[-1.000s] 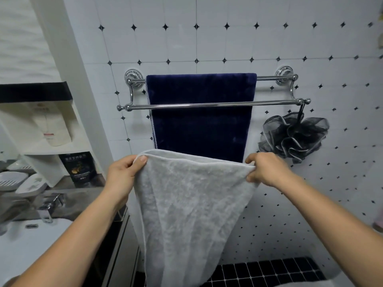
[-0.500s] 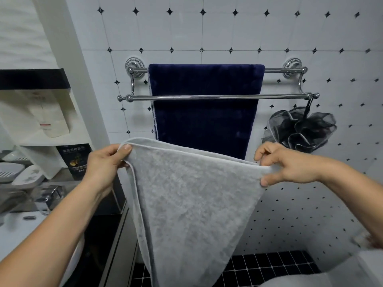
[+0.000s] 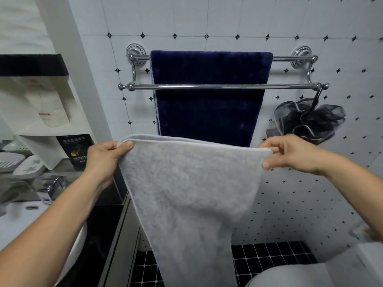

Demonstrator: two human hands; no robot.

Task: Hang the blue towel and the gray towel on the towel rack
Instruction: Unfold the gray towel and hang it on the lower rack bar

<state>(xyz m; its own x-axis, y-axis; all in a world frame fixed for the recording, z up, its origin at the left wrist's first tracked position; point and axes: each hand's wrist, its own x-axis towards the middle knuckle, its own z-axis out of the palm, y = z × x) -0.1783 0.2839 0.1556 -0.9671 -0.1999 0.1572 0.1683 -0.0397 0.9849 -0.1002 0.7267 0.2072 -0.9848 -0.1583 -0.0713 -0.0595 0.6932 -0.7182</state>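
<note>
A chrome double-bar towel rack (image 3: pixel 290 87) is fixed to the tiled wall. The dark blue towel (image 3: pixel 209 108) hangs over its rear bar, behind the bare front bar. Below the rack I hold the gray towel (image 3: pixel 186 193) stretched flat by its folded top edge, the rest drooping toward the floor. My left hand (image 3: pixel 105 158) pinches the towel's upper left corner. My right hand (image 3: pixel 290 153) pinches the upper right corner. The top edge sits well under the front bar, level with the blue towel's lower end.
A black mesh bath sponge (image 3: pixel 306 119) hangs from the front bar's right end. To the left are a white shelf unit (image 3: pixel 87 104) with a dark box (image 3: pixel 76 149), soap dishes (image 3: pixel 29 166), a faucet (image 3: pixel 49 187) and a white sink (image 3: pixel 12 222). Black floor tiles (image 3: pixel 269 255) lie below.
The view has drawn closer to the rack. Both hands moved apart and slightly up, pulling the gray towel's top edge wider and straighter.
</note>
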